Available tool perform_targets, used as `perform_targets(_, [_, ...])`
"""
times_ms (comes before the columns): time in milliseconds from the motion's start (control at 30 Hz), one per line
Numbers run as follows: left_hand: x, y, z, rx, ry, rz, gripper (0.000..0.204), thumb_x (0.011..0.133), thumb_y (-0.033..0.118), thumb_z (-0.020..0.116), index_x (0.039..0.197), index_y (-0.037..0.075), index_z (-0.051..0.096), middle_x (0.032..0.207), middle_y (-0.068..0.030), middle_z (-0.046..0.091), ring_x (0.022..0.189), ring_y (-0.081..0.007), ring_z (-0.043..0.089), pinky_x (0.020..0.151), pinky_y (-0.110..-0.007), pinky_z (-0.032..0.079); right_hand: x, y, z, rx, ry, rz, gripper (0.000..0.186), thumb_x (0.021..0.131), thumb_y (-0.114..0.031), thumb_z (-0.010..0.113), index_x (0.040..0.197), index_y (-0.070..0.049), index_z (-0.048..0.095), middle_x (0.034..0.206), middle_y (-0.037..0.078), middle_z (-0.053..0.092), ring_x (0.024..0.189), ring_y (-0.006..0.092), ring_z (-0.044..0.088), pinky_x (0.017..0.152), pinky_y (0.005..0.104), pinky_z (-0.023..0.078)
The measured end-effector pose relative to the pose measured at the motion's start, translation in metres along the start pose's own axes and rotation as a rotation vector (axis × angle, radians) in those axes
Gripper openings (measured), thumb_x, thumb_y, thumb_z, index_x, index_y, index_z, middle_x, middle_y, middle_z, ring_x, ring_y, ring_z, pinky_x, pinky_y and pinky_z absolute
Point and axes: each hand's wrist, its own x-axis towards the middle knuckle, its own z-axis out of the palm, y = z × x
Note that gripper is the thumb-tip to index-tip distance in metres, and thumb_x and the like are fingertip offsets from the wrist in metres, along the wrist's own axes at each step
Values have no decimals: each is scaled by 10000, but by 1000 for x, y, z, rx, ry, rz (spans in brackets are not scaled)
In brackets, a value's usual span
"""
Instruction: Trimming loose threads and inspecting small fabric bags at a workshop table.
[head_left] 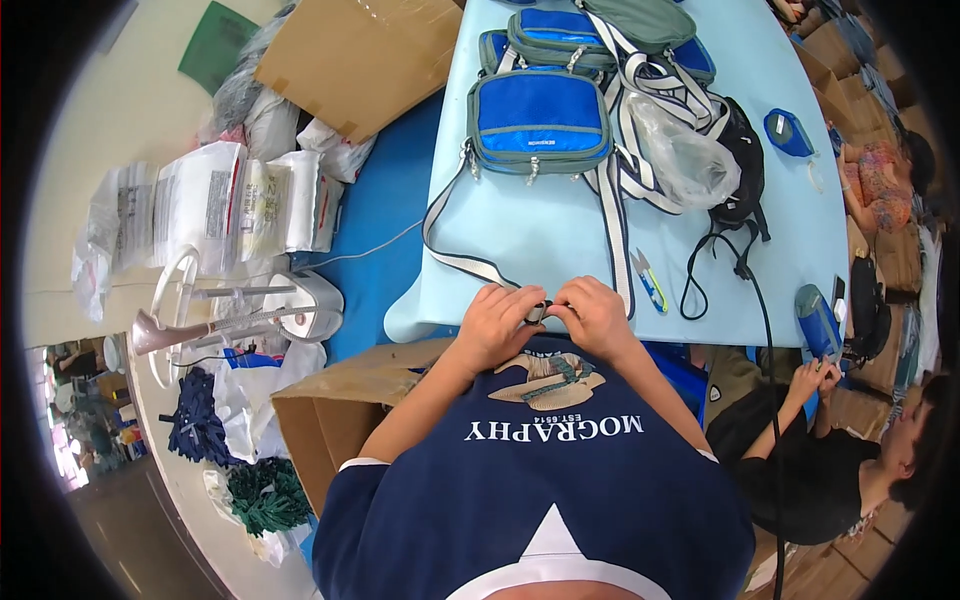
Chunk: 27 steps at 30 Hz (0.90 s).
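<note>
At the near edge of the table, my left hand [497, 320] and my right hand [592, 312] are closed close together, fingertips pinching. Between them shows a small dark piece [538, 312], perhaps a buckle, mostly covered by fingers. A white-and-navy strap [470, 262] runs into my left hand from the left side of a blue-and-grey bag [540, 110]. The strap's other length [613, 235] comes down from the bag's right side to my right hand. The bag lies flat beyond my hands, zipper pulls toward me.
Several similar bags [560, 35] are stacked at the far end of the light-blue table [720, 270]. A clear plastic bag [680, 155], black pouch [742, 170] and yellow-blue thread snips [650, 280] lie to the right. A cardboard box [330, 400] stands near left; a co-worker [830, 450] sits right.
</note>
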Motion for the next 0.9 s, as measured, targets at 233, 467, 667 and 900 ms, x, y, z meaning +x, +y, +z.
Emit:
perform_targets(233, [-21, -18, -15, 198, -45, -114, 550, 583, 141, 727, 1090, 84, 524, 1181, -87, 529, 927, -245, 521, 801, -383, 384, -33, 15, -38, -303, -188, 57, 148, 698, -133, 656, 716, -63, 526, 697, 80, 506, 707, 284, 502, 623, 381, 404])
perform_targets(467, [-15, -31, -10, 199, -137, -26, 488, 639, 200, 711, 1085, 127, 528, 1257, -104, 449, 993, -249, 505, 837, -385, 370, -71, 31, -68, -353, -338, 223, 150, 720, -166, 647, 708, -68, 534, 712, 95, 543, 745, 295, 522, 640, 390, 420])
perform_targets(667, [-10, -67, -19, 317, -131, 9, 512, 636, 229, 726, 1100, 164, 521, 1246, -109, 450, 1022, -260, 501, 839, -404, 360, -112, 62, -91, -464, -390, 485, 144, 733, -189, 648, 724, -78, 556, 736, 102, 570, 771, 302, 547, 658, 406, 435])
perform_targets(900, [-4, -124, -24, 413, -116, -37, 490, 632, 205, 729, 1079, 196, 527, 1204, -109, 463, 993, -270, 512, 819, -415, 369, -154, 90, -107, -687, -418, 840, 133, 773, -220, 626, 771, -97, 574, 796, 113, 600, 821, 314, 564, 679, 425, 442])
